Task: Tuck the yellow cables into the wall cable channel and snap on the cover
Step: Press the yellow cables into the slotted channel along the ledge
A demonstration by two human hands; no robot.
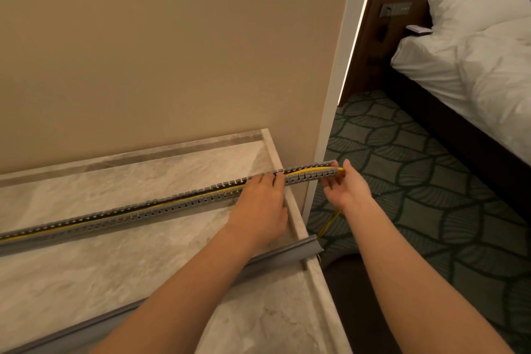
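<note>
A long grey slotted cable channel (161, 207) lies on the marble counter (86, 276), running from the left edge to past the counter's right end. Yellow cables (304, 172) lie inside it along its length. My left hand (263, 204) presses palm-down on the channel near the counter's right rim, fingers over its walls. My right hand (346, 187) is at the channel's overhanging right end and pinches the yellow cable where it leaves the channel. A loose yellow cable end (327, 225) hangs down below that hand. The grey cover strip (258, 261) lies on the counter nearer me, under my left forearm.
A beige wall (172, 52) rises behind the counter, ending in a white corner trim (336, 95). To the right lie patterned green carpet (416, 210) and a bed with white bedding (474, 60).
</note>
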